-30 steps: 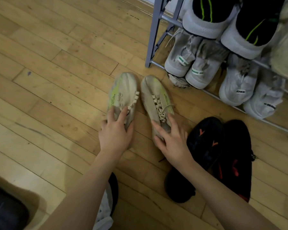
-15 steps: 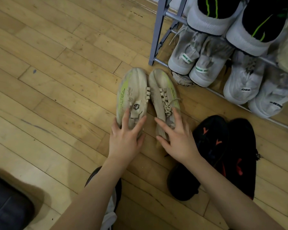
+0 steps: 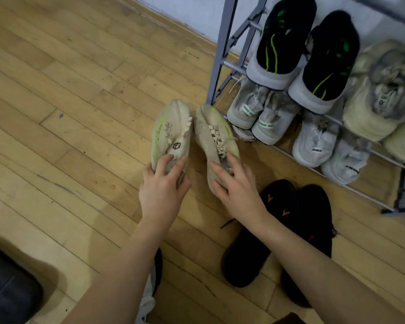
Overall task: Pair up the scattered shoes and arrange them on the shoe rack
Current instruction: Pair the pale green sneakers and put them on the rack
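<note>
Two beige sneakers with lime-green streaks sit side by side, toes pointing at the rack. My left hand (image 3: 164, 185) grips the heel end of the left beige sneaker (image 3: 170, 132). My right hand (image 3: 236, 183) grips the heel end of the right beige sneaker (image 3: 214, 136). Both shoes appear tilted, toes toward the grey metal shoe rack (image 3: 222, 50) just ahead. A pair of black shoes with orange marks (image 3: 297, 220) lies on the wooden floor under my right forearm.
The rack holds black-and-green shoes (image 3: 281, 43) on the upper bar, grey-white sneakers (image 3: 257, 113), white sneakers (image 3: 313, 141) and cream sneakers (image 3: 379, 94). A black-and-white shoe (image 3: 150, 298) lies under my left forearm. A dark object (image 3: 7, 286) sits bottom left.
Both hands have pushed the beige pair forward toward the rack and brought the two shoes closer together; the view has swung up to show more of the rack.
</note>
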Demonstrator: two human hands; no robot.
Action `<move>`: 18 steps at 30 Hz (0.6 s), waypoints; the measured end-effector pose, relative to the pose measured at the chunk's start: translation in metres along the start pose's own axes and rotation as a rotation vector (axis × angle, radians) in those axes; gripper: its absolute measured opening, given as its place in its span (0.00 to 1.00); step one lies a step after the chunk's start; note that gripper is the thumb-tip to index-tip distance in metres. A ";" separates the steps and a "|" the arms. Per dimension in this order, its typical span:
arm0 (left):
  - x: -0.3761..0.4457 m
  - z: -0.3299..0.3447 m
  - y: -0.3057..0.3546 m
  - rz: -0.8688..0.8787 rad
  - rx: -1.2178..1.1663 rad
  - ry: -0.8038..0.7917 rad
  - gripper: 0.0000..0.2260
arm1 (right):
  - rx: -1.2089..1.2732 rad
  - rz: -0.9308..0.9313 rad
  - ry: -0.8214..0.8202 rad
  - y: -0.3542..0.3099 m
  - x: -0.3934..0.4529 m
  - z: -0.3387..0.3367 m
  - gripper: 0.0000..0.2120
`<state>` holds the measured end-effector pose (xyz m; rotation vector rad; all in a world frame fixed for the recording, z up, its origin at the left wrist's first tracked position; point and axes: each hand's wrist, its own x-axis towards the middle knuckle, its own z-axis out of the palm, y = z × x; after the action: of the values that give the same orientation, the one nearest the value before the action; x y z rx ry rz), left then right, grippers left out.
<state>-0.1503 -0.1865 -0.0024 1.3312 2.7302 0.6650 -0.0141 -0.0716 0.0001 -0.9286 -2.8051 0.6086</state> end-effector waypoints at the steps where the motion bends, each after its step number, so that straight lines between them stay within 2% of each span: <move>1: 0.002 -0.008 0.002 -0.010 -0.002 0.033 0.16 | -0.004 -0.025 0.010 -0.005 0.004 -0.009 0.21; 8: 0.028 -0.082 0.025 -0.039 -0.049 0.242 0.17 | 0.049 -0.103 0.077 -0.049 0.029 -0.082 0.21; 15: 0.050 -0.165 0.056 -0.004 -0.138 0.404 0.18 | 0.046 -0.242 0.290 -0.091 0.043 -0.171 0.20; 18: 0.059 -0.203 0.076 0.052 -0.155 0.528 0.15 | 0.029 -0.272 0.451 -0.111 0.040 -0.208 0.19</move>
<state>-0.1741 -0.1737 0.2207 1.3506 2.9391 1.3776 -0.0568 -0.0587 0.2353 -0.5733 -2.4450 0.3467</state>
